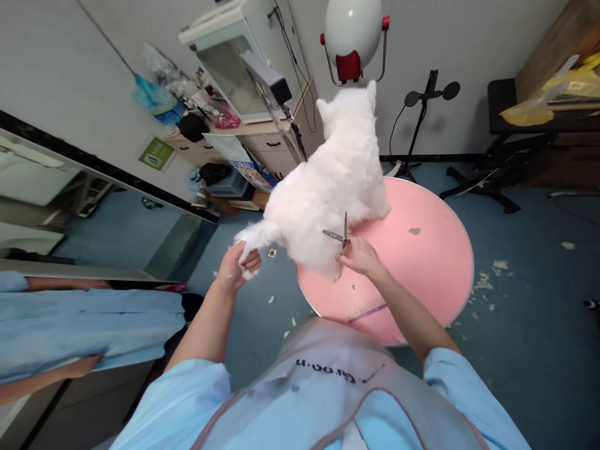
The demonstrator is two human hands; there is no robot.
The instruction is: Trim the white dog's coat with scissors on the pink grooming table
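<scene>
A fluffy white dog [323, 181] stands on a round pink table [431, 250], its head turned away from me. Its tail [259, 236] sticks out over the table's left side, and my left hand [237, 265] is closed round the end of it. At the dog's hind leg, my right hand [360, 255] grips a pair of scissors [344, 239] by the handles. The blades are spread apart beside the white fur. Near the table's front edge lies a purple-backed comb [368, 310].
Tufts of fur lie on the table and the blue floor [515, 350]. A metal grooming arm [276, 112] rises behind the dog. Beyond are a white cabinet [234, 62], a white-and-red dryer [354, 37] and a black stand [422, 112]. Another person in blue [84, 331] stands at left.
</scene>
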